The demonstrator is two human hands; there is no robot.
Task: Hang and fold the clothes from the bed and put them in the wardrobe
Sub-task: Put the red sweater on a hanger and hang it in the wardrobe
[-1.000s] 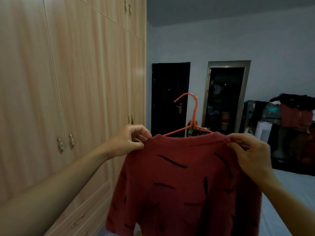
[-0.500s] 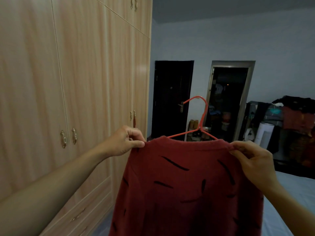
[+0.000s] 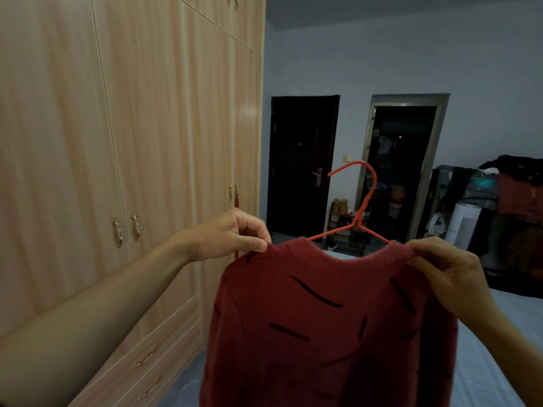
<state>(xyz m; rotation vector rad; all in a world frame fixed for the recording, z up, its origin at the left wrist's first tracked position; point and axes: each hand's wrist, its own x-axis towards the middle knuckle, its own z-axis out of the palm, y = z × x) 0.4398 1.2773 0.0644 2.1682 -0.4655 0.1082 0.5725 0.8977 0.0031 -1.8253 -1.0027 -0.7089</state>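
Dark closed door (image 3: 302,163) beside an open doorway (image 3: 402,168), cluttered rack (image 3: 499,207) at far right.

— What is concealed of the orange hanger (image 3: 362,201)?
— Both of its arms are covered by the red sweater (image 3: 329,327), whose hem is cut off by the lower edge.
— And beyond the open doorway (image 3: 402,171)?
— Only dim shapes; nothing can be identified. The rack of clothes (image 3: 511,201) is cropped at the right.

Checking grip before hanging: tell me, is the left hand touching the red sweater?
Touching. The head view shows the left hand pinching the red sweater's shoulder.
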